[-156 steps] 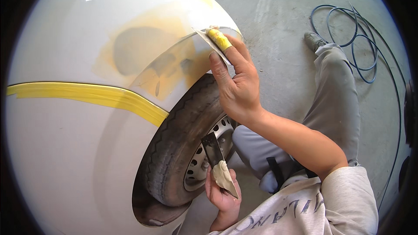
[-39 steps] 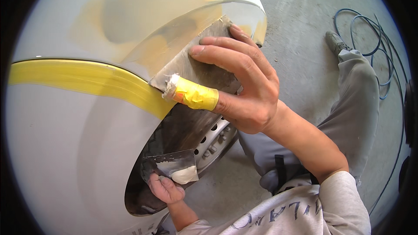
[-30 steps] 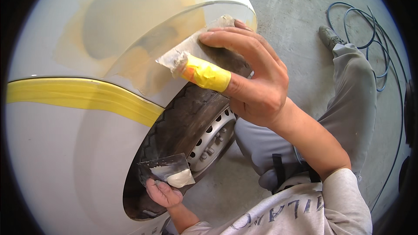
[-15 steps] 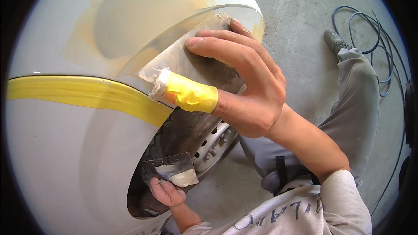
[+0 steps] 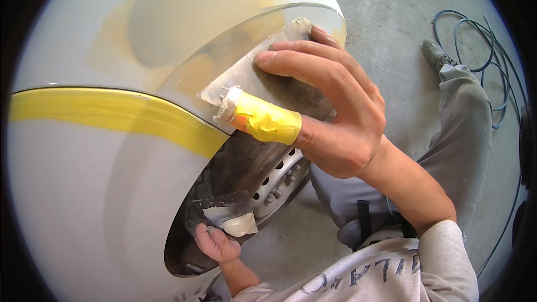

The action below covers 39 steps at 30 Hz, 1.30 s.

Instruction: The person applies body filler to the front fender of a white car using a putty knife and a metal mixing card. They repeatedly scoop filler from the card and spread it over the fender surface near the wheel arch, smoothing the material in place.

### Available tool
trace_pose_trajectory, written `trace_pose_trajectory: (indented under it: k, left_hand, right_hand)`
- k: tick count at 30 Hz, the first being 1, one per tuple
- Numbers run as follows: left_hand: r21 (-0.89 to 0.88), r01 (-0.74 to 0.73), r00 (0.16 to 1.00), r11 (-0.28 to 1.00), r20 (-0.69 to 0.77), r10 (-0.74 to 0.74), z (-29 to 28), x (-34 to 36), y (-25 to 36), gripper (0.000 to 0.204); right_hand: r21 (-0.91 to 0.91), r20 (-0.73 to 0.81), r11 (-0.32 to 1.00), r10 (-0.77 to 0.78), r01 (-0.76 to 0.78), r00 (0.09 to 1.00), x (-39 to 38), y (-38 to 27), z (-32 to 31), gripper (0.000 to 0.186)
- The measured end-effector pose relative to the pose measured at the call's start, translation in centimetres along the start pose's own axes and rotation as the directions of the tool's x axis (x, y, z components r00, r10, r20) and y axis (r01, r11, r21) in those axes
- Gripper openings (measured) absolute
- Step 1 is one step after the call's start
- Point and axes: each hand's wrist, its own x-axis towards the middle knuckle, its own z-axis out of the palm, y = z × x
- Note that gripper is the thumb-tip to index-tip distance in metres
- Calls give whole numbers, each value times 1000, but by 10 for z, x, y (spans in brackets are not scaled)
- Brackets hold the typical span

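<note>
Grey concrete floor lies beyond a white vehicle body, where a flat grey spreader slants over the yellowish panel edge above the tyre, held between the yellow-taped thumb and the bent, parted fingers of the right hand; whether it touches cannot be told. Lower down, the left hand pinches a smaller dark plate bearing a cream lump of paste. Farther out, yellow tape follows the body seam and a blue hose lies looped.
</note>
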Motion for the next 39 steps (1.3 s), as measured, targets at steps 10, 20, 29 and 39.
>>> trace_pose_trajectory:
  k: [10,20,29,39]
  left_hand:
    - [191,32,986,981,-165,-1,22,14,25,40]
    - [47,12,1000,999,-3,-12,6,8,18,39]
    - [19,-21,1000,1000,-1,21,2,4,4,43]
    - [4,17,1000,1000,2,-17,2,2,10,42]
  right_hand:
    - [-13,-73,997,-79,78,994,5,0,17,34]
    - [22,66,999,-49,48,997,-28,0,7,29]
    - [-4,-47,1000,-8,7,999,-9,5,5,32]
    - [36,-67,998,58,-56,996,-11,-13,15,29]
